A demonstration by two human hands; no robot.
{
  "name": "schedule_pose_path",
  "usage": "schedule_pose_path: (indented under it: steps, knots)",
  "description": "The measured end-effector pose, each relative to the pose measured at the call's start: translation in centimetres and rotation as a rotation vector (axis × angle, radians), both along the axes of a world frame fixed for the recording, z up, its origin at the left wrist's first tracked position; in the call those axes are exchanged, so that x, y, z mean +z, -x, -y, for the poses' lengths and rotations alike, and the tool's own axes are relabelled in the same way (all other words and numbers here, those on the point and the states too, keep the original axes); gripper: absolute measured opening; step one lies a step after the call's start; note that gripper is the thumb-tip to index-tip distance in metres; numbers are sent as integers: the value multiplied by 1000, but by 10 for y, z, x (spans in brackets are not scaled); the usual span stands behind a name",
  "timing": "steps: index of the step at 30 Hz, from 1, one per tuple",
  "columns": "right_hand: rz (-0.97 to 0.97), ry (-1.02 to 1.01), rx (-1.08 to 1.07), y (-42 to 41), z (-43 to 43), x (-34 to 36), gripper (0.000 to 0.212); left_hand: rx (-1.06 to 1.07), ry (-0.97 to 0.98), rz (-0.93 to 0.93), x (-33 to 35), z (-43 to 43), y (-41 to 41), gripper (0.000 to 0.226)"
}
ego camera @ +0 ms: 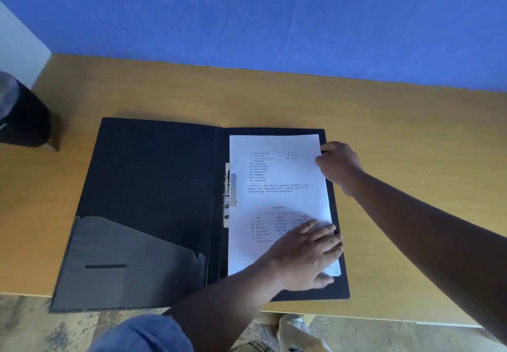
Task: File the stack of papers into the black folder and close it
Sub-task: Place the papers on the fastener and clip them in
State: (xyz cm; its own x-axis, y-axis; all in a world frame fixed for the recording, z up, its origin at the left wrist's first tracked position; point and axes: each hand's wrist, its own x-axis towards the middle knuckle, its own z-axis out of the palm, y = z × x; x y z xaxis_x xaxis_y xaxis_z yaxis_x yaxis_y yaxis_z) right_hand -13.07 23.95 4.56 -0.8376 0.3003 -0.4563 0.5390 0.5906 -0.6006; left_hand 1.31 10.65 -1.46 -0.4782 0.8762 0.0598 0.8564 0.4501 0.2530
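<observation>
Head view shows the black folder (153, 200) lying open on the wooden table (384, 121), with the stack of papers (277, 187) resting on its right-hand half, just past the metal clip (229, 195). My left hand (304, 255) lies flat on the lower sheets, fingers (326, 235) spread and pressing down toward the stack's outer edge. My right hand (338, 166) is at the upper outer edge, fingers curled against the paper; I cannot tell whether they pinch it or only nudge it. I judge I am squaring the stack against the clip. Next comes securing the sheets under the clip, then swinging the left cover, with its clear pocket (123, 263), over them.
</observation>
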Motion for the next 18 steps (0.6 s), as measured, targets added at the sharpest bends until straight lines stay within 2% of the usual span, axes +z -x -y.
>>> schedule_pose_path:
  steps: [3, 6, 8, 10, 12, 14, 16, 18]
  knots:
    - [-14, 31, -13, -10, -7, 3, 36, 21, -76, 22, 3, 7, -1, 65]
    - [-33, 15, -20, -33, -18, 3, 37, 135, -251, 30, 14, 26, 6, 54]
    - [-15, 44, -32, -54, -24, 5, 39, 298, -341, 6, 26, 46, 17, 42]
    - [6, 83, -31, -74, -27, 6, 40, 554, -423, 26, 37, 73, 30, 33]
    - [21, 109, -37, -92, -27, 4, 35, 841, -492, 115, 46, 99, 45, 25]
    - [44, 131, -43, -103, -25, 1, 32, 1093, -519, 282, 48, 120, 63, 20]
    - [67, 146, -35, -111, -22, 1, 30, 1265, -486, 476, 46, 132, 80, 25]
    - [79, 154, -28, -116, -20, 2, 30, 1335, -414, 601, 45, 138, 90, 33]
